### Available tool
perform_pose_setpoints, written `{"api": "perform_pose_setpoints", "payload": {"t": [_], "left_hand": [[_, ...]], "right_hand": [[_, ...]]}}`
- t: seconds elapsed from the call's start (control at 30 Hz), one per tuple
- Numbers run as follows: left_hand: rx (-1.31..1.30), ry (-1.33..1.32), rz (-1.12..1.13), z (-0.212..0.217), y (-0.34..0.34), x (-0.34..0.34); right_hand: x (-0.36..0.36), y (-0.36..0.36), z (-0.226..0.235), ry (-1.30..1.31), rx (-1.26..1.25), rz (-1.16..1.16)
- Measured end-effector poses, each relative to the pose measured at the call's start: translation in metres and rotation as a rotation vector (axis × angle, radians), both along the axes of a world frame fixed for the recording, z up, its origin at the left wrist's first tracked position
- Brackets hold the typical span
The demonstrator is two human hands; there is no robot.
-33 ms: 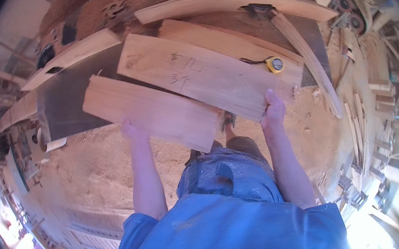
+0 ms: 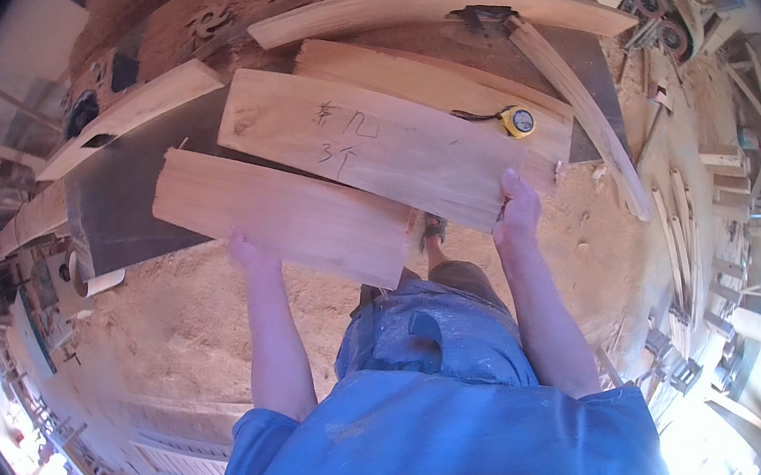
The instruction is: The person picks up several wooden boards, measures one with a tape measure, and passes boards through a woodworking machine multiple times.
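We look steeply down from the person's head, through the left of two fisheye cameras worn side by side. Nearest to us, the blue shirt [image 2: 458, 456] fills the lower middle of the frame. Farther out, either side of the centre, are the left grip [image 2: 253, 253] and right grip [image 2: 519, 213]; beyond them lies the counter [image 2: 132, 212]. We see upright and unmirrored, straight edges bending toward the dark rim.
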State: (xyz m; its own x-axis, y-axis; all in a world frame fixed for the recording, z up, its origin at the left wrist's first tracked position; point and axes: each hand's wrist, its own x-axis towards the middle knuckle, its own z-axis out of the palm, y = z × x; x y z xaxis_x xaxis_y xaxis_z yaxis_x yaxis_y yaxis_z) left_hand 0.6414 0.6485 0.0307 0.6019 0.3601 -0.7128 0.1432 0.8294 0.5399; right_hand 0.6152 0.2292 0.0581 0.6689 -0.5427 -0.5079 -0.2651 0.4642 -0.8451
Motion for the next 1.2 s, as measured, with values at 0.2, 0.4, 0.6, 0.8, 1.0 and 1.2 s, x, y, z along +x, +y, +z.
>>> {"api": "perform_pose_setpoints", "payload": {"t": [0.2,0.4,0.6,0.8,1.0,1.2], "left_hand": [[0.334,0.256,-0.336,0.0,0.016,0.004],[0.606,0.409,-0.823,0.015,0.052,-0.027],[0.326,0.317,-0.428,0.009,0.041,-0.029],[0.077,0.102,-0.264,-0.048,-0.006,-0.037],[0.177,0.022,-0.325,-0.029,0.005,-0.051],[0.215,0.011,-0.293,0.044,0.021,-0.071]], "right_hand": [[-0.014,-0.012,-0.008,0.018,0.083,-0.08],[-0.009,0.001,0.023,-0.031,0.249,-0.065],[-0.013,0.005,0.028,-0.001,0.248,0.024],[-0.015,0.011,0.007,0.001,0.067,-0.017],[-0.013,0.02,0.017,0.054,-0.061,-0.108],[-0.023,-0.012,0.02,0.042,0.038,-0.131]]}}
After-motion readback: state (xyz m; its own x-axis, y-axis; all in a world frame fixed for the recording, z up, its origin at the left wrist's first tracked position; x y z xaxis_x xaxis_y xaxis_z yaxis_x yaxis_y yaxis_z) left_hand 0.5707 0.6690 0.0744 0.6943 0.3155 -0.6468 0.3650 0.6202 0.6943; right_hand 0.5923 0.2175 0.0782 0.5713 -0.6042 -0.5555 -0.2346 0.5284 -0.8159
